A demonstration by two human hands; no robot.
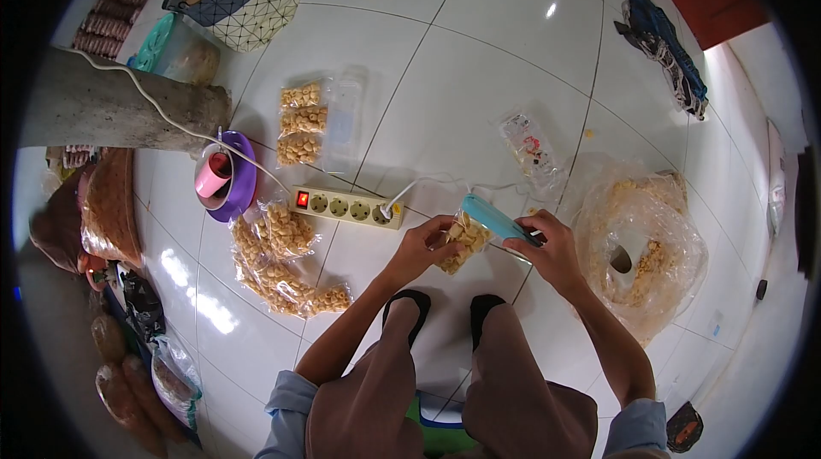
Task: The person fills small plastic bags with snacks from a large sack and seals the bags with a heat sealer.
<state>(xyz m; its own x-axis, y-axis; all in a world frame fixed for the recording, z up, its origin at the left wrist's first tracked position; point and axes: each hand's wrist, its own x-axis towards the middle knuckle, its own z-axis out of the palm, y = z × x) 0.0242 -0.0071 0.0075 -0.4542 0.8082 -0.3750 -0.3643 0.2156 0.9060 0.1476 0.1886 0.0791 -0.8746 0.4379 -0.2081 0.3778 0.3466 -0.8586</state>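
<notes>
Here I am, looking out from the camera on my own head, the only view, tipped forward and steeply down onto the tiled floor [479,82]. It's close over my legs [368,399], there at bottom centre, while my left hand [425,247] and right hand [549,245] sit mid-frame, and the very wide lens bends everything round into black corners!

No text, label, brand or number can be read. The yellow mark [396,212] on the power strip [349,207] and the red marks on a clear packet [528,145] are too small to tell.
</notes>
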